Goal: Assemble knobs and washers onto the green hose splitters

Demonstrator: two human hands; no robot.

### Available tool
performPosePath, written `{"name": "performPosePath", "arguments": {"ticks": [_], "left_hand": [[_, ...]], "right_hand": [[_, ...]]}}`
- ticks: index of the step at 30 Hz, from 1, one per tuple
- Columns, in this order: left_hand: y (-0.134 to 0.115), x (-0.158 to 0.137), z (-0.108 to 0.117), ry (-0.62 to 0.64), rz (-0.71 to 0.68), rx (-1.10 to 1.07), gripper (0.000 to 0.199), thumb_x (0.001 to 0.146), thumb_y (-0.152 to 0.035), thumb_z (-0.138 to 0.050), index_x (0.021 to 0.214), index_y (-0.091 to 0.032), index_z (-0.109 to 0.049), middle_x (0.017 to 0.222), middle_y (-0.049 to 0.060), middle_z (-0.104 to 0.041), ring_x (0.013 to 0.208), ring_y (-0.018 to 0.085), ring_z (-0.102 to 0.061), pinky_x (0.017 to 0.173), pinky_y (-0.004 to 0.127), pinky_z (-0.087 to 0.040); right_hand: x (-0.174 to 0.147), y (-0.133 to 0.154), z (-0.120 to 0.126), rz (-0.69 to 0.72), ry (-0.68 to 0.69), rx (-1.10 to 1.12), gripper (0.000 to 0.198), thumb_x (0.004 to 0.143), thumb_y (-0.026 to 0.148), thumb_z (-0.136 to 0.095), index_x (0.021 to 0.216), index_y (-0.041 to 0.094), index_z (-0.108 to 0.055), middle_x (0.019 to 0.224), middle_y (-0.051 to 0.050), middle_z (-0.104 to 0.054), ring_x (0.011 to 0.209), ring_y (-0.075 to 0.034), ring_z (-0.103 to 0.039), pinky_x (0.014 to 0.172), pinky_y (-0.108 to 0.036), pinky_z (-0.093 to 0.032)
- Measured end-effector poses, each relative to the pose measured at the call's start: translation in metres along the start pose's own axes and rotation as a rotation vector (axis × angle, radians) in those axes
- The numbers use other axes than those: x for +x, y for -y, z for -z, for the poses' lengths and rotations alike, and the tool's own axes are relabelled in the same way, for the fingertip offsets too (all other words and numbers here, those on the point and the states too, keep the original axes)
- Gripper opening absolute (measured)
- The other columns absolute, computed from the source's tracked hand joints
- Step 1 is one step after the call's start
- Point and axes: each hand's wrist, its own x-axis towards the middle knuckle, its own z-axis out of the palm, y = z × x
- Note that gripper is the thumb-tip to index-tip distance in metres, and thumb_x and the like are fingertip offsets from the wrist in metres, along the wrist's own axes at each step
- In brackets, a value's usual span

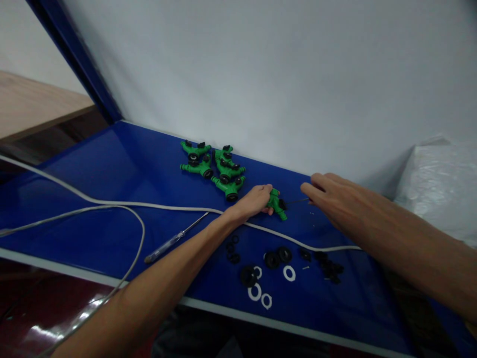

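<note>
My left hand (258, 200) is closed around a green Y-shaped hose splitter (275, 201) with a black valve knob, resting at the middle of the blue table. My right hand (320, 189) grips a screwdriver, its handle hidden in my fingers; the thin metal shaft (297, 201) points left to the black knob. Whether the tip sits in a screw is too small to tell. Behind my left hand lie several more green splitters (227, 171) with black knobs, grouped together.
A clear-handled screwdriver (169, 245) lies left of my forearm. A white cable (179, 208) runs across the blue table (122, 149). Near the front are black rings (285, 254), white toothed rings (289, 273) and small black knobs (331, 268). Plastic-wrapped material (439, 184) stands at right.
</note>
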Motion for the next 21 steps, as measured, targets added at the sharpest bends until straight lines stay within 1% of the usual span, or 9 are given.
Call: {"name": "performPosePath", "arguments": {"ticks": [3,6,9,12,14,16,18,19,21], "left_hand": [[0.0,0.0,0.0,0.009,-0.002,-0.014,0.038,0.106,-0.025,-0.034,0.102,-0.007,-0.066,0.057,-0.001,-0.056,0.051,0.011,-0.05,0.067,0.025,-0.049],[0.001,0.0,0.0,0.004,0.001,-0.006,0.037,0.106,-0.026,-0.033,0.101,-0.008,-0.066,0.054,-0.001,-0.056,0.051,0.012,-0.051,0.065,0.024,-0.046],[0.002,0.0,0.0,0.001,0.001,0.0,0.037,0.106,-0.027,-0.033,0.101,-0.009,-0.065,0.051,-0.001,-0.056,0.052,0.013,-0.052,0.065,0.024,-0.046],[0.003,0.003,0.0,0.009,0.004,-0.002,0.038,0.106,-0.027,-0.032,0.099,-0.009,-0.064,0.049,-0.001,-0.055,0.05,0.013,-0.051,0.062,0.023,-0.044],[0.004,0.007,0.001,0.021,0.008,-0.008,0.038,0.107,-0.028,-0.032,0.098,-0.009,-0.063,0.048,-0.001,-0.055,0.048,0.012,-0.05,0.059,0.022,-0.042],[0.004,0.01,0.001,0.033,0.019,-0.019,0.037,0.107,-0.028,-0.032,0.098,-0.009,-0.063,0.049,0.0,-0.056,0.047,0.012,-0.05,0.055,0.021,-0.04],[0.003,0.012,0.002,0.043,0.033,-0.038,0.037,0.106,-0.027,-0.032,0.1,-0.008,-0.063,0.05,0.0,-0.057,0.046,0.012,-0.051,0.054,0.021,-0.04],[0.003,0.012,0.003,0.047,0.041,-0.049,0.038,0.106,-0.026,-0.031,0.101,-0.007,-0.063,0.05,0.0,-0.057,0.045,0.012,-0.05,0.054,0.021,-0.04],[0.001,0.012,0.003,0.056,0.054,-0.072,0.039,0.105,-0.025,-0.03,0.102,-0.006,-0.064,0.051,0.001,-0.058,0.045,0.012,-0.05,0.053,0.021,-0.04]], "right_hand": [[0.005,0.0,0.008,0.082,0.093,-0.061,0.022,0.097,0.015,-0.05,0.11,0.02,-0.066,0.104,-0.012,-0.07,0.086,-0.024,-0.061,0.075,-0.037,-0.045],[0.01,0.001,0.012,0.118,0.092,-0.125,0.018,0.099,0.02,-0.051,0.109,0.019,-0.066,0.099,-0.012,-0.07,0.086,-0.025,-0.061,0.074,-0.037,-0.045],[0.012,0.003,0.012,0.144,0.094,-0.227,0.017,0.1,0.02,-0.051,0.102,0.017,-0.067,0.092,-0.012,-0.069,0.082,-0.025,-0.061,0.072,-0.037,-0.044],[0.01,0.004,0.009,0.093,0.123,-0.314,0.018,0.099,0.019,-0.052,0.091,0.016,-0.068,0.084,-0.012,-0.069,0.077,-0.025,-0.062,0.069,-0.037,-0.044],[0.005,0.004,0.009,0.036,0.139,-0.321,0.019,0.099,0.016,-0.052,0.09,0.016,-0.068,0.082,-0.012,-0.07,0.075,-0.025,-0.064,0.068,-0.037,-0.046],[-0.009,0.004,0.007,-0.022,0.109,-0.253,0.023,0.099,0.012,-0.046,0.103,0.014,-0.069,0.091,-0.014,-0.073,0.08,-0.026,-0.068,0.071,-0.038,-0.05],[-0.033,0.009,0.003,-0.095,0.009,-0.101,0.032,0.101,0.011,-0.039,0.124,0.012,-0.062,0.109,-0.017,-0.075,0.093,-0.027,-0.072,0.08,-0.04,-0.055],[-0.048,0.014,-0.001,-0.126,-0.05,0.002,0.03,0.103,0.016,-0.039,0.123,0.012,-0.06,0.11,-0.017,-0.075,0.093,-0.026,-0.073,0.079,-0.038,-0.057],[-0.082,0.031,-0.013,-0.221,-0.128,0.172,0.02,0.106,0.027,-0.042,0.109,0.018,-0.06,0.091,-0.009,-0.076,0.072,-0.02,-0.074,0.065,-0.031,-0.058]]}}
